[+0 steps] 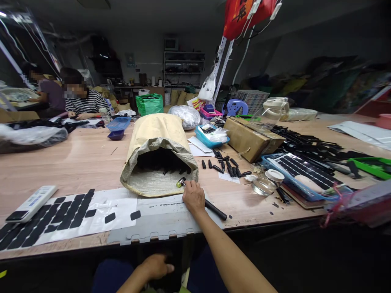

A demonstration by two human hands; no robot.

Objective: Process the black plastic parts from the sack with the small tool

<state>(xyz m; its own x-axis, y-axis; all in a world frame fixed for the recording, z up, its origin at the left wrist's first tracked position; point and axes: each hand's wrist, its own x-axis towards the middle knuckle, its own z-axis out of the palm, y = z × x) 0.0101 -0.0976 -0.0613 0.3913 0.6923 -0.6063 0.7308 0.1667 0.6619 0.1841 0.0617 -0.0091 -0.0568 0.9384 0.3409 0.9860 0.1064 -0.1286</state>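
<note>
My right hand lies on the table just in front of an open tan sack, fingers closed round a small mallet. The mallet's yellow-green head touches the sack's mouth and its black handle sticks out towards the table edge. Dark parts lie inside the sack. My left hand is below the table edge over my lap, fingers curled; whether anything is in it stays hidden. A grey foam mat lies under my right wrist.
Black pads on white sheets and a white remote lie at left. Small black cylinders, a cardboard box, a glass dish and a solar panel in a blue tray sit at right. Two people sit at far left.
</note>
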